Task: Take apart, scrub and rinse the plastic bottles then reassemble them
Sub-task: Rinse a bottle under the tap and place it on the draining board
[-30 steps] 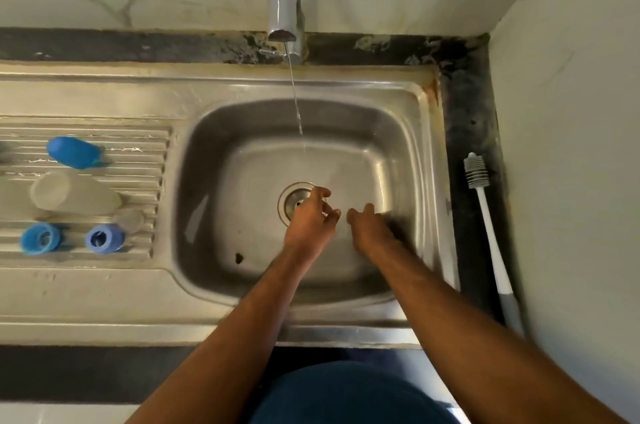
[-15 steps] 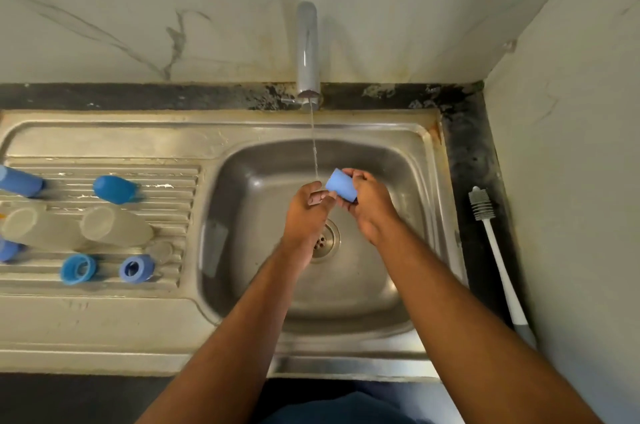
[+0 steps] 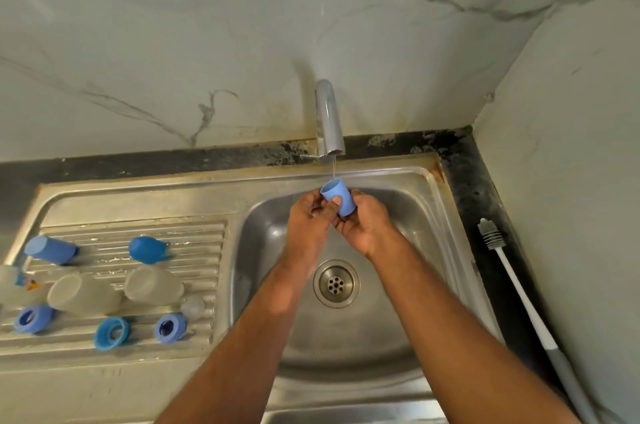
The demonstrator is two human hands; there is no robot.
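Both hands meet over the basin of a stainless steel sink (image 3: 429, 202), directly under the chrome tap (image 3: 328, 118). The right hand (image 3: 367, 226) grasps a light blue bottle cap (image 3: 337, 196), fingers curled around its lower part, with its open mouth tilted up toward 11 o'clock. A thin stream of water (image 3: 334, 168) falls from the spout onto the rim of the cap. The left hand (image 3: 308, 219) lies against the cap at its 9 o'clock side, fingertips pinching its wall. The round drain (image 3: 336, 283) sits below the hands at 6 o'clock.

At 9 o'clock of the basin, the ribbed drainboard (image 3: 194, 240) carries the other bottle parts. Another blue cap (image 3: 52, 249) lies on its side toward the far left, and a rounded blue cap (image 3: 147, 249) lies nearer the basin. Below them two translucent bottle bodies (image 3: 83, 293) (image 3: 152, 285) rest on their sides, next to each other; a third clear piece shows only partly at the frame's left edge. Three blue screw rings (image 3: 33, 319) (image 3: 111, 333) (image 3: 169, 327) lie in a row along the near ribs, and a small clear nipple (image 3: 192, 307) sits just at 1 o'clock of the rightmost ring.

At 3 o'clock of the sink, on the dark counter strip (image 3: 464, 160) against the wall, a white bottle brush (image 3: 516, 288) lies with its bristle head pointing to 11 o'clock and its grey handle toward the viewer.
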